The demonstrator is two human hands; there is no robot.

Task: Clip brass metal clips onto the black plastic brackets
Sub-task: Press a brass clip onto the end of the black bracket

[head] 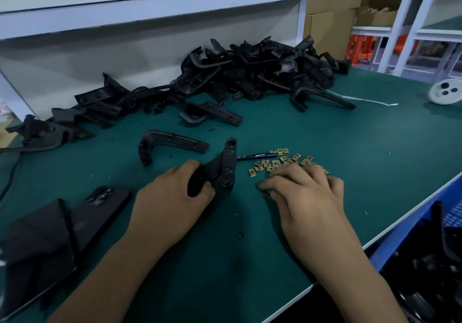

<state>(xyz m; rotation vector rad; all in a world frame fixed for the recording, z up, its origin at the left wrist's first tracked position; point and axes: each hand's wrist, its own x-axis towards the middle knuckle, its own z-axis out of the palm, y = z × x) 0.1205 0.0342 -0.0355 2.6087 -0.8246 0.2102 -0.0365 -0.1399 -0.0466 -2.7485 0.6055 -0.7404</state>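
My left hand (pixel 172 197) grips a black plastic bracket (pixel 228 162) by its thick end, with the flat holed arm pointing up and away. My right hand (pixel 307 192) lies palm down on the green mat, fingers spread over the near edge of a scatter of small brass clips (pixel 280 160). Whether a clip is pinched under its fingertips is hidden. Another loose bracket (pixel 170 145) lies just beyond my left hand. A big heap of black brackets (pixel 250 72) fills the back of the bench.
A dark pen (pixel 257 155) lies beside the clips. A phone (pixel 100 210) and a black pouch (pixel 37 247) rest at the left. A blue crate (pixel 437 247) with black parts stands beyond the bench's right edge. A white round device (pixel 445 92) sits far right.
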